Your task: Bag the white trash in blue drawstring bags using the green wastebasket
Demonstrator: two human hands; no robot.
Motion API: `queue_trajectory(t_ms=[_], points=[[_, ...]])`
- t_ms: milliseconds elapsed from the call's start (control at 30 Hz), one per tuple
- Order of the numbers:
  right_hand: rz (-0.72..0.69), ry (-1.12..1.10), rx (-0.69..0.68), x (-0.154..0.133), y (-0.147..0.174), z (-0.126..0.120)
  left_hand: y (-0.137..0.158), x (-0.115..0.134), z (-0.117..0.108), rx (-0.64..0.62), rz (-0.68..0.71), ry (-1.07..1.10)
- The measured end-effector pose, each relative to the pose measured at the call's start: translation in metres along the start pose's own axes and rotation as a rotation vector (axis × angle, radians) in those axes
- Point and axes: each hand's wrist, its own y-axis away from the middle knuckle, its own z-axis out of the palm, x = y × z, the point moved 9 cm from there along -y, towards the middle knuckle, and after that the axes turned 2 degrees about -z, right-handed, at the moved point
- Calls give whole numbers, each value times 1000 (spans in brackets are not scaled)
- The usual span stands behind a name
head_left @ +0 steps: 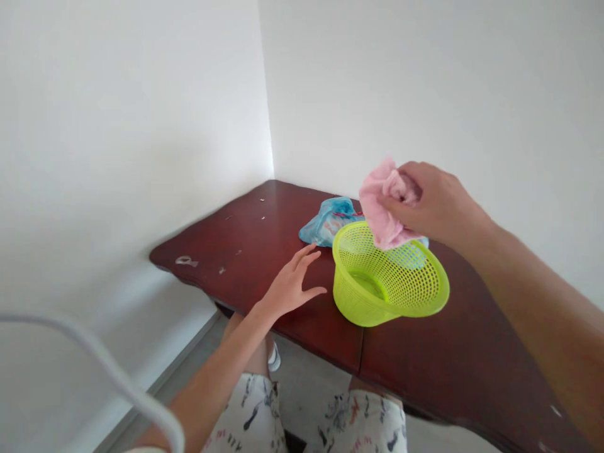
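Note:
A crumpled pink cloth (377,214) is pinched in my right hand (441,204), held up above the far rim of a yellow-green plastic basket (361,308). The basket has mesh sides and stands on the table, its inside bare where I can see it. To the left of the basket, my left hand (295,280) hovers over the table with fingers apart and nothing in them. A blue plastic bag (325,223) with something pale inside lies behind the basket, partly hidden by it and by the cloth.
The dark red wooden table (268,245) sits in a corner against white walls (401,82). A seam runs across it below the basket. Small white scraps and a worn mark dot its left part. A white cable (117,374) curves across the lower left.

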Motion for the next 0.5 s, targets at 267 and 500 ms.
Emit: queue_trajectory(t_ms=[267, 500], points=[[-237, -49, -127, -96, -86, 94, 48, -26, 41, -314, -142, -120], [-235, -131, -598, -158, -84, 211, 50, -31, 44, -319, -143, -106]])
